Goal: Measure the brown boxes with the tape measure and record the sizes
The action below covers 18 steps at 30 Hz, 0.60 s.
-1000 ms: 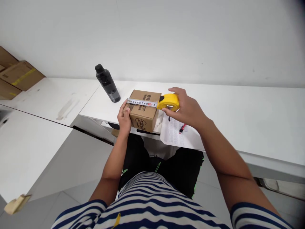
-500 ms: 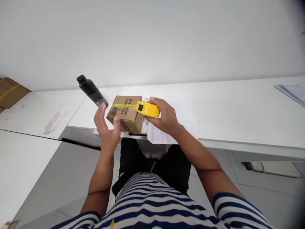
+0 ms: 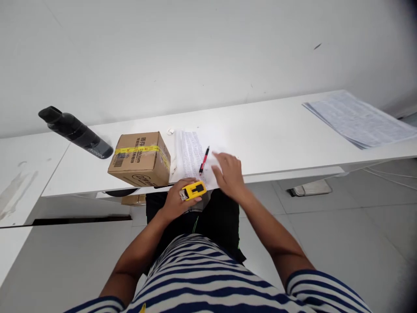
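Yellow stands out at the near edge of a white counter (image 3: pixel 276 130), seen from a camera worn on the head of a person in a navy-and-white striped shirt (image 3: pixel 208 278). The person's left hand (image 3: pixel 176 202) is wrapped around a yellow tape measure (image 3: pixel 193 190), holding it just off the counter's front edge, above the lap. No blade shows drawn out of the case.

The right hand (image 3: pixel 228 171) hovers with fingers loosely spread and holds nothing. It is over the right part of a printed sheet (image 3: pixel 190 152) that lies flat on the counter. Motion blur hides whether the fingertips touch the paper. A red-and-black pen (image 3: pixel 204 160) rests on the sheet just left of that hand.

A cardboard box (image 3: pixel 140 158), banded across its top with yellow tape, sits on the counter touching the sheet's left edge. A black bottle (image 3: pixel 76 132) is behind it and further left, near the wall. The wide lens makes it look steeply tilted, and whether it stands or lies cannot be told.

At the counter's far right end, well apart from both hands, a stack of printed papers (image 3: pixel 358 119) lies flat.
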Each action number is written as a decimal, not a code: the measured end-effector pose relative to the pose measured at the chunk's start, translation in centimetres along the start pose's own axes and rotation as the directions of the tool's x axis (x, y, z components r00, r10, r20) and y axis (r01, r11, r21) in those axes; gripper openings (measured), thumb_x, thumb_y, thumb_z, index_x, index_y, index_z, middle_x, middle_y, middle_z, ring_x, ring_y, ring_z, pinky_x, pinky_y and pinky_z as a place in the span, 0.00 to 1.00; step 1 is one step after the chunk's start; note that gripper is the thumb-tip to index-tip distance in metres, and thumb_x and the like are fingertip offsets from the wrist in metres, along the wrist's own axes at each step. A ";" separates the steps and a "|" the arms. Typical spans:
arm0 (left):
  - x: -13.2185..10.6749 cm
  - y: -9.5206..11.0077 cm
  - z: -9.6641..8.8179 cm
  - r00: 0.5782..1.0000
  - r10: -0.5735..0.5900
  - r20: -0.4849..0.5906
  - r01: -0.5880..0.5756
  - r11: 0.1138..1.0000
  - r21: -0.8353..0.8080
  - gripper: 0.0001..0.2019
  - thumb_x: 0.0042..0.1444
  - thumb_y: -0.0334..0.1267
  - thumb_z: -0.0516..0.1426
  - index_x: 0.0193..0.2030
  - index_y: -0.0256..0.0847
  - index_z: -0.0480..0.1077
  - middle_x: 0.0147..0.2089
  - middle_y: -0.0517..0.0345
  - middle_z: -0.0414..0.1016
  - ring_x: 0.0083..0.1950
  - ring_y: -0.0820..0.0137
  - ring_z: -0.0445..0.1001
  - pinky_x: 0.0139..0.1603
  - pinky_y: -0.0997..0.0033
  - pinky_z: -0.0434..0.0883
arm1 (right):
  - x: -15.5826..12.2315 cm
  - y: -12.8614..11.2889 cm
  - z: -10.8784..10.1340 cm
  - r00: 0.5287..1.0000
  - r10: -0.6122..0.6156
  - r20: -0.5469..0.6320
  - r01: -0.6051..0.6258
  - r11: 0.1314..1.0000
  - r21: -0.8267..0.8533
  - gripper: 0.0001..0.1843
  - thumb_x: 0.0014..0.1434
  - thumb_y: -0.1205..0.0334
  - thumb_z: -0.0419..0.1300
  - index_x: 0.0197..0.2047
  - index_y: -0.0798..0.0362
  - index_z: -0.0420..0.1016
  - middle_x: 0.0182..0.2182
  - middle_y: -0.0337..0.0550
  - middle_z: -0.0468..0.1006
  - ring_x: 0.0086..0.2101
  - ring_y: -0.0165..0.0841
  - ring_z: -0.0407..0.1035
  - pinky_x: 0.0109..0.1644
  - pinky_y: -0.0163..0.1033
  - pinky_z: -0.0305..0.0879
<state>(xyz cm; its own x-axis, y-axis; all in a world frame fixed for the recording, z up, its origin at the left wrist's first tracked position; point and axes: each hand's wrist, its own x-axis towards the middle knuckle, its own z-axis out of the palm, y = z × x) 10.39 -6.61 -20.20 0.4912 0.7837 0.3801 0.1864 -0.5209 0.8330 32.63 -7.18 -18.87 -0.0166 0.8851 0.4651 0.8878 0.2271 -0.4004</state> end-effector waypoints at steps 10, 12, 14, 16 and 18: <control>3.0 -3.1 0.0 0.965 -0.166 0.202 0.065 0.900 0.432 0.25 0.52 0.53 0.66 0.53 0.43 0.73 0.54 0.50 0.80 0.59 0.56 0.77 0.62 0.53 0.73 | 7.8 7.4 2.2 0.943 -0.096 0.318 0.124 0.990 -0.069 0.16 0.69 0.63 0.49 0.53 0.55 0.75 0.36 0.49 0.80 0.32 0.36 0.69 0.35 0.38 0.54; 3.6 -3.6 0.1 0.975 -0.160 0.155 0.074 0.889 0.452 0.24 0.51 0.54 0.66 0.51 0.42 0.74 0.51 0.49 0.81 0.58 0.54 0.77 0.59 0.54 0.73 | 6.9 6.7 2.0 0.987 0.025 0.162 -0.034 0.998 0.055 0.17 0.70 0.53 0.50 0.44 0.53 0.76 0.34 0.46 0.79 0.31 0.35 0.69 0.35 0.38 0.56; 4.1 -3.9 0.2 0.980 -0.170 0.107 0.101 0.879 0.467 0.23 0.52 0.54 0.65 0.48 0.42 0.74 0.46 0.50 0.81 0.53 0.55 0.79 0.54 0.56 0.75 | 5.9 5.7 2.0 0.987 0.116 0.107 -0.141 0.955 0.261 0.23 0.68 0.44 0.51 0.32 0.52 0.73 0.30 0.44 0.78 0.30 0.34 0.69 0.36 0.38 0.59; 4.5 -4.0 0.4 0.976 -0.206 0.064 0.151 0.863 0.482 0.21 0.54 0.55 0.64 0.46 0.41 0.74 0.42 0.51 0.80 0.47 0.57 0.80 0.49 0.59 0.75 | 5.1 4.8 2.3 0.974 0.138 0.177 -0.206 0.864 0.459 0.26 0.67 0.40 0.50 0.29 0.51 0.70 0.26 0.41 0.75 0.30 0.34 0.69 0.37 0.39 0.61; 4.6 -3.9 0.4 0.970 -0.239 0.040 0.191 0.858 0.477 0.21 0.55 0.55 0.63 0.45 0.40 0.73 0.41 0.52 0.79 0.44 0.59 0.79 0.46 0.60 0.75 | 4.6 4.2 2.8 0.952 0.135 0.276 -0.279 0.754 0.594 0.26 0.69 0.40 0.46 0.35 0.50 0.72 0.22 0.38 0.71 0.27 0.33 0.67 0.36 0.39 0.61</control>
<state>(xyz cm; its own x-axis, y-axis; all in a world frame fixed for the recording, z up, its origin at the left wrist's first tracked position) 12.26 -1.08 -21.88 0.4666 0.8710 0.1538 0.6598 -0.4585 0.5954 34.99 -0.97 -20.62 -0.0229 0.9850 0.1710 0.4009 0.1658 -0.9010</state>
